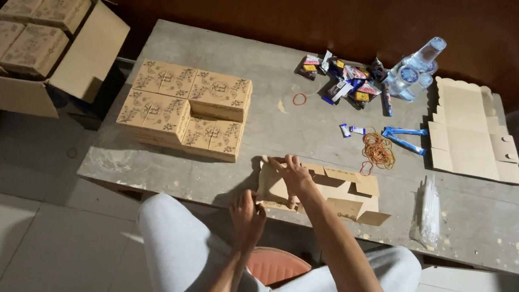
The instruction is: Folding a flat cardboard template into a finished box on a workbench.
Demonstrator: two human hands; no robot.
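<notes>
right hand (291, 172) grip: fingers spread flat on half-folded cardboard box (330, 193) | left hand (247, 217) grip: pinched on box's near-left edge | box: bench (206, 179) front edge | folded boxes (184, 108) stacked left | rubber bands (376, 151) behind

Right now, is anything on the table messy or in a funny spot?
Yes. The rubber bands lie in a loose tangled heap, and one red band sits apart by the snack packets, which are scattered. The finished boxes are stacked neatly.
</notes>
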